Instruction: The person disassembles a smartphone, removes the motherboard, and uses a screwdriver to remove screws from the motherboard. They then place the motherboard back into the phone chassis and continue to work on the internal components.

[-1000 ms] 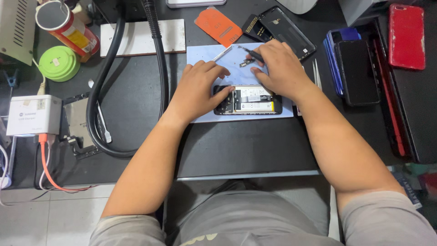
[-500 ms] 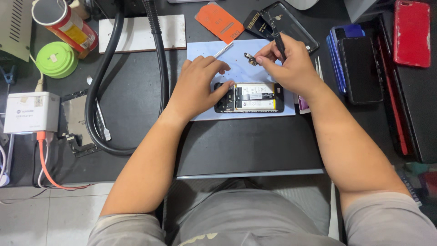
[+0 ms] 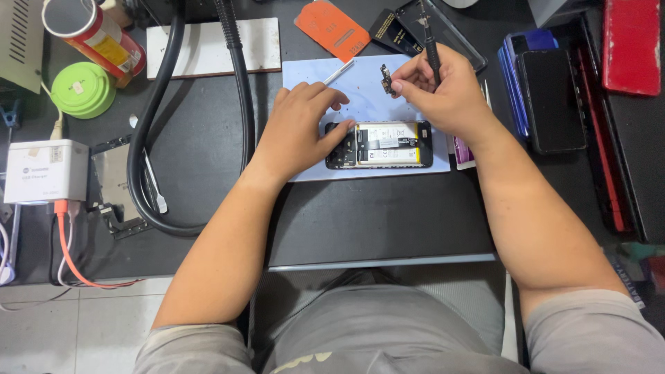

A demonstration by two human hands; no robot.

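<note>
An opened phone point(image 3: 388, 144) with its back cover off lies on a pale blue mat point(image 3: 360, 83), its battery and circuit board showing. My left hand point(image 3: 299, 128) rests on the phone's left end, fingers spread over it. My right hand point(image 3: 447, 90) is raised above the phone's right end; its fingertips pinch a small dark part point(image 3: 385, 79), and a thin black tool point(image 3: 431, 48) sticks up out of the fist. White tweezers point(image 3: 339, 71) lie on the mat behind my left hand.
A thick black hose point(image 3: 239, 83) loops across the dark desk at the left. A can point(image 3: 93, 31), a green round box point(image 3: 83, 88) and a white charger box point(image 3: 45, 170) stand far left. An orange card point(image 3: 331, 29), dark phones point(image 3: 547, 97) and a red case point(image 3: 630, 45) lie at the back and right.
My right hand has lifted off the phone and moved back and right, bringing up the small dark part and the black tool. My left hand stays on the phone.
</note>
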